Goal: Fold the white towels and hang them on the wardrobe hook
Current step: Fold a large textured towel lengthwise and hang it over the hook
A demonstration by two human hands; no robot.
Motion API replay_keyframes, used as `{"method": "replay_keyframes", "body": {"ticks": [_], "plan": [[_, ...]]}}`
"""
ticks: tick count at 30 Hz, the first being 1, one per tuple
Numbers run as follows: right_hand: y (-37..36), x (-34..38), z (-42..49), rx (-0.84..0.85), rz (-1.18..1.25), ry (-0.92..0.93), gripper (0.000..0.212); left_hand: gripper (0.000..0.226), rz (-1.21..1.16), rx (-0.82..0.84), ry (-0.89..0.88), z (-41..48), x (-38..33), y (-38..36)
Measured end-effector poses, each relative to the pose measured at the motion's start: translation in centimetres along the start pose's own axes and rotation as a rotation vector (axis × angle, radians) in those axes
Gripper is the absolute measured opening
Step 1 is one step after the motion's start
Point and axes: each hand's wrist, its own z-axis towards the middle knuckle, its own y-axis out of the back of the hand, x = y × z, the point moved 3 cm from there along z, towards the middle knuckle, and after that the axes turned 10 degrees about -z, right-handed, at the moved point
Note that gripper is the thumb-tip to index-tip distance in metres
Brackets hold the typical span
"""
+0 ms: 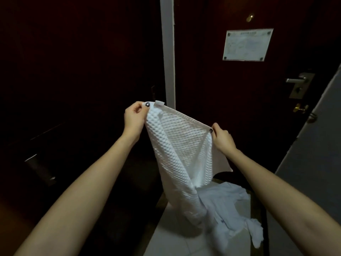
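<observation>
Left grip (133, 117) and right grip (222, 138) each pinch a top corner of the white waffle towel (177, 145).
Thumbs and curled fingers close on the hem, the left corner held higher than the right, so the top edge runs taut and slanted. The towel hangs in front of a dark door (203, 71), its lower end at a heap of white cloth (232, 204) on the pale floor (175, 239).

We cannot read the print on the notice (247, 44) on the far door (212, 80); it is too small. The dark front (73, 71) at left gives us almost no detail. The waffle towel (182, 145) hides the fingers of the left hand (133, 119) and right hand (222, 138) behind the top corners they pinch. It also covers part of the white cloth (232, 206) on the floor (175, 237). Both forearms (83, 182) run off the near edge.
</observation>
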Motion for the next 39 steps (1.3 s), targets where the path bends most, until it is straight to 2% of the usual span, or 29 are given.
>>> {"method": "replay_keyframes", "body": {"ticks": [4,11,14,17,18,22,26,30,34,39], "plan": [[2.1,2.3,-2.1,0.012,-0.11,0.096,0.015,0.014,0.069,-0.063,0.088,-3.3,-0.9,4.4],[1.8,6.1,-4.8,0.114,0.082,0.136,0.018,0.018,0.109,-0.224,0.138,-9.9,-1.6,8.9],[1.5,8.1,-7.4,0.183,0.115,0.234,0.021,0.019,0.219,-0.309,0.128,-12.1,-2.8,11.2],[1.0,10.8,-10.3,0.232,0.226,0.33,0.023,0.003,0.314,-0.359,0.114,-15.1,-4.2,12.7],[0.9,11.9,-11.2,0.244,0.281,0.36,0.023,0.008,0.333,-0.364,0.105,-16.4,-4.6,12.9],[0.3,17.0,-13.9,0.323,0.569,0.39,0.025,0.018,0.55,-0.243,0.004,-21.1,-5.3,12.8],[-0.4,21.8,-15.9,0.375,0.745,0.417,0.027,0.03,0.635,-0.166,0.01,-24.6,-5.3,13.3],[-0.8,25.8,-18.3,0.37,0.846,0.451,0.021,0.015,0.569,-0.165,0.067,-27.5,-5.4,13.7],[-1.3,28.9,-20.8,0.373,0.944,0.439,0.023,0.029,0.682,-0.048,0.109,-30.0,-4.7,14.5],[-1.8,31.8,-23.3,0.378,1.05,0.362,0.029,0.013,0.621,-0.125,0.095,-32.8,-5.2,18.7]]}}
